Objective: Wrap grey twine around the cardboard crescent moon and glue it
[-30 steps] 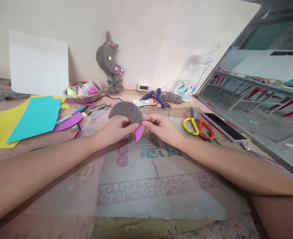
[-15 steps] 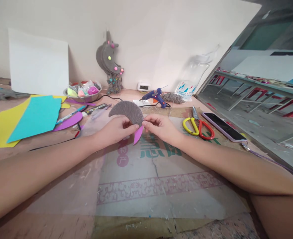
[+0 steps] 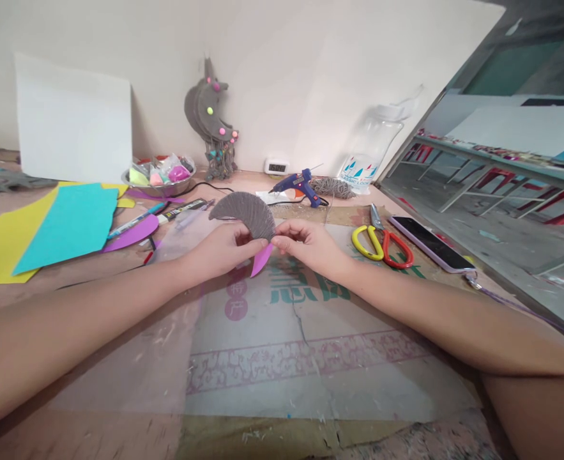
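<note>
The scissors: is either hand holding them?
No, the scissors lie beside the phone, while the left hand holds the grey crescent and the right hand pinches its edge.

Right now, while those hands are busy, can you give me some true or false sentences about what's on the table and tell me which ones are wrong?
1. The left hand holds a grey, ridged crescent. True.
2. The right hand holds the blue plastic glue gun. False: the right hand pinches at the crescent's lower end, and the glue gun lies beyond the hands.
3. The scissors with one yellow and one red handle lie beside the black-screened phone. True.
4. The purple pointed tip sticks straight up. False: the purple pointed tip points down, below the crescent.
5. The turquoise sheet lies over part of the yellow sheet. True.
</note>
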Action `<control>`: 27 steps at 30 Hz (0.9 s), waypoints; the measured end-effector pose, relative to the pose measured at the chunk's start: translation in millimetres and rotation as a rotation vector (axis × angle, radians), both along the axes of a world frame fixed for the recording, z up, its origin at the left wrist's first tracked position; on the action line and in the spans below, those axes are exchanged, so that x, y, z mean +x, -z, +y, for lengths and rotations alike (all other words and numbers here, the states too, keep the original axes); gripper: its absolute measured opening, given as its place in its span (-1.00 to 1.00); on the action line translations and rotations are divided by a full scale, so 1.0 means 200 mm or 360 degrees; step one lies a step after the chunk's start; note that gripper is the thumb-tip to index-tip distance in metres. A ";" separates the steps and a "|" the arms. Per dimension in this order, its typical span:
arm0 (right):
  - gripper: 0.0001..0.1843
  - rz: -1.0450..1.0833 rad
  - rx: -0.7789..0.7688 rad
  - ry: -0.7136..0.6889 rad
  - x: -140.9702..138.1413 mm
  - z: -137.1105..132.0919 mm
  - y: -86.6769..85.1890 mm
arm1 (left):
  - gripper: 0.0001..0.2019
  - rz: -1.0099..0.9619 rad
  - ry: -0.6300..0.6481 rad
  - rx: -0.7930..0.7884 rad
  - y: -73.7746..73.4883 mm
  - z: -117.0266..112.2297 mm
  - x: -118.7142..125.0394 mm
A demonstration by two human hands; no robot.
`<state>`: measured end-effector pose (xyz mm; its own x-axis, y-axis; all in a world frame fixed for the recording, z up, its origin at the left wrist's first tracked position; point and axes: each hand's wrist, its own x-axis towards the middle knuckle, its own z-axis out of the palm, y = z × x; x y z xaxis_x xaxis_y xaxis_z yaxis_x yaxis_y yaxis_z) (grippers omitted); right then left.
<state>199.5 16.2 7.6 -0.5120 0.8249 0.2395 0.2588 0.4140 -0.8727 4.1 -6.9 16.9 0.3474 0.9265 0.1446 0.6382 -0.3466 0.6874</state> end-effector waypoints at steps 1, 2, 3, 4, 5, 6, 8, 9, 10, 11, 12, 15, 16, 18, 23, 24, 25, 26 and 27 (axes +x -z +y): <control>-0.78 -0.0003 -0.0003 0.0007 0.00 0.00 0.00 | -0.65 0.0014 0.0007 0.0010 0.00 0.00 0.00; -0.78 -0.0021 0.0003 0.0016 0.00 0.00 0.01 | -0.65 0.0036 0.0009 0.0022 0.00 0.00 0.00; -0.78 -0.0044 0.0016 0.0025 -0.01 0.00 0.01 | -0.64 0.0057 0.0011 0.0032 0.00 0.00 0.00; -0.78 -0.0063 0.0031 0.0033 -0.01 0.00 0.01 | -0.63 0.0070 0.0011 0.0039 0.00 0.00 0.00; -0.78 -0.0079 0.0047 0.0034 -0.01 -0.01 0.01 | -0.63 0.0070 0.0009 0.0040 0.00 0.00 0.00; -0.78 -0.0093 0.0063 0.0032 0.00 -0.01 0.01 | -0.63 0.0060 0.0006 0.0033 0.00 0.00 0.00; -0.78 -0.0108 0.0089 0.0017 0.00 -0.01 0.01 | -0.62 0.0020 0.0002 0.0004 0.00 0.00 0.00; -0.78 -0.0107 0.0095 0.0006 0.00 -0.01 0.00 | -0.61 0.0000 -0.0003 -0.0010 0.00 0.00 0.00; -0.78 -0.0102 0.0100 -0.0004 0.00 -0.01 0.00 | -0.60 -0.0014 -0.0008 -0.0021 0.01 0.00 0.00; -0.76 -0.0099 0.0103 -0.0013 0.00 -0.01 0.00 | -0.60 -0.0026 -0.0009 -0.0029 0.01 0.00 0.00; -0.73 -0.0094 0.0105 -0.0017 0.01 -0.01 0.00 | -0.60 -0.0041 -0.0011 -0.0039 0.01 0.00 0.00; -0.65 -0.0067 0.0065 -0.0005 0.01 0.00 0.00 | -0.59 -0.0079 -0.0048 -0.0089 0.00 -0.01 0.00; -0.66 -0.0053 0.0038 -0.0005 0.01 0.00 0.00 | -0.59 -0.0088 -0.0069 -0.0101 0.00 -0.01 0.00; -0.72 -0.0026 -0.0008 -0.0023 0.00 0.00 0.00 | -0.59 -0.0097 -0.0098 -0.0116 -0.01 -0.01 0.00; -0.81 -0.0081 0.0014 -0.0041 -0.01 -0.01 0.00 | -0.59 -0.0032 -0.0077 -0.0018 -0.03 -0.02 0.01; -0.81 -0.0094 0.0020 -0.0027 0.00 -0.01 -0.01 | -0.59 -0.0004 -0.0067 0.0011 -0.03 -0.02 0.01; -0.80 -0.0103 0.0025 -0.0012 0.00 -0.01 -0.01 | -0.60 0.0026 -0.0054 0.0030 -0.03 -0.02 0.01; -0.79 -0.0112 0.0029 -0.0001 0.00 -0.02 -0.01 | -0.60 0.0051 -0.0039 0.0048 -0.03 -0.02 0.00; -0.79 -0.0122 0.0035 0.0008 0.00 -0.02 -0.01 | -0.61 0.0073 -0.0024 0.0059 -0.04 -0.02 0.00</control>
<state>199.1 12.9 9.8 -0.5251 0.8226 0.2181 0.3267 0.4315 -0.8409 4.9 -10.1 24.2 0.3402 0.9260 0.1636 0.6740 -0.3614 0.6442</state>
